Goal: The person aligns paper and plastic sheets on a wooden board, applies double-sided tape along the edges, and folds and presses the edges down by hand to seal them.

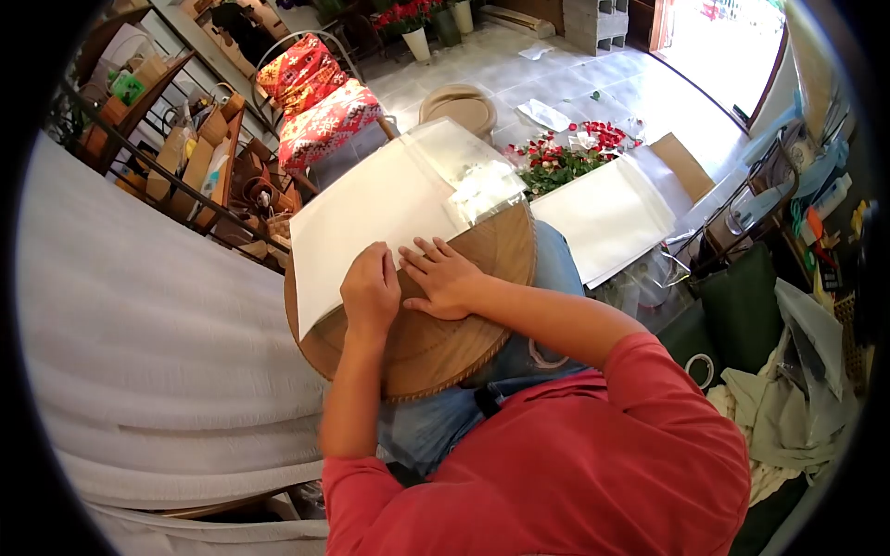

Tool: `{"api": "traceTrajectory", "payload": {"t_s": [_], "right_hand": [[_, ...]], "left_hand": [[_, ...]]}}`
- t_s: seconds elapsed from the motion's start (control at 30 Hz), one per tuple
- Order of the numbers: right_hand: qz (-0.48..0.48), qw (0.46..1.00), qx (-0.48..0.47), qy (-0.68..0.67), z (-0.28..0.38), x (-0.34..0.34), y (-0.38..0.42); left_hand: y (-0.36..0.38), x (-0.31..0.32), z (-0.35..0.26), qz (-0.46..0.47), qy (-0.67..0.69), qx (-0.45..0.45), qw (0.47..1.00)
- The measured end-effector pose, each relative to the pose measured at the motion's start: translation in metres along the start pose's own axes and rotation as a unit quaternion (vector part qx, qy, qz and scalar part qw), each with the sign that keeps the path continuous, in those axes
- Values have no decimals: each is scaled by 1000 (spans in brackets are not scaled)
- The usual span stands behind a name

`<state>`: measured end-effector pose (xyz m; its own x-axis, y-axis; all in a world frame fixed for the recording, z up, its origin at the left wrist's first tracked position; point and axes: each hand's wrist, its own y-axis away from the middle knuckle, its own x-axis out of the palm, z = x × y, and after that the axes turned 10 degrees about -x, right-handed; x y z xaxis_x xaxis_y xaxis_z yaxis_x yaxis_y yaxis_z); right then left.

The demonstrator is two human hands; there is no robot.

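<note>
A large sheet of white paper (362,218) lies across the round wooden table (436,357) in front of me. My left hand (371,289) is closed over the paper's near edge; the curled fingers hide what is in them, if anything. Close beside it, my right hand (440,278) lies flat with its fingers spread, over the near edge of the paper and the wood. Clear plastic wrapping (487,190) rests on the far right part of the paper.
Right of the table lies a stack of white sheets (607,218), with red roses (565,157) beyond it on the floor. A round brown stool (459,109) and a chair with a red patterned cover (324,120) stand ahead. A white curtain (167,324) hangs left. A tape roll (700,370) is at right.
</note>
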<state>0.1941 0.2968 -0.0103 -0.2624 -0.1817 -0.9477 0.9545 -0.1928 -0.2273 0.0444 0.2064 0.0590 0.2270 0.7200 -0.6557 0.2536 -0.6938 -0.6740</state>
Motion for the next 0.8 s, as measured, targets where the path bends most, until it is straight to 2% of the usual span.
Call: {"api": "traceTrajectory", "payload": {"t_s": [0.2,0.27,0.3,0.33,0.4,0.47,0.53,0.6,0.63,0.67,0.73,0.77,0.8], "right_hand": [[5,1000,10,-14,-14,-5,-16],[-166,982,-83,-34,-24,3,-21],[-150,982,-68,-94,-23,-9,-26],[-148,982,-70,-95,-24,-15,-28],[-50,984,-45,-163,-24,-21,-30],[-76,985,-83,-129,-21,-1,-14],[-236,969,-70,-32,1,-12,26],[-160,985,-61,-1,23,-34,77],[-185,978,-77,-52,34,-42,103],[-207,969,-89,-103,42,-45,130],[-207,969,-40,-130,54,-29,187],[-196,971,-38,-130,59,-29,200],[-190,974,26,-120,63,-31,210]], "left_hand": [[42,-12,-14,3,9,1,1000],[54,-11,-12,-2,35,9,999],[59,-13,-15,9,46,-8,999],[63,-14,-15,8,45,-11,999],[69,-15,-16,9,45,13,999],[74,-16,-16,19,54,-4,998],[81,-17,-19,22,62,-28,997],[91,-16,-23,77,86,-64,991],[98,-13,-21,115,91,-74,986],[101,-12,-20,109,93,-89,986],[100,-10,-25,162,73,-71,982],[101,-9,-25,178,81,-91,977],[101,-7,-24,179,89,-96,975]]}}
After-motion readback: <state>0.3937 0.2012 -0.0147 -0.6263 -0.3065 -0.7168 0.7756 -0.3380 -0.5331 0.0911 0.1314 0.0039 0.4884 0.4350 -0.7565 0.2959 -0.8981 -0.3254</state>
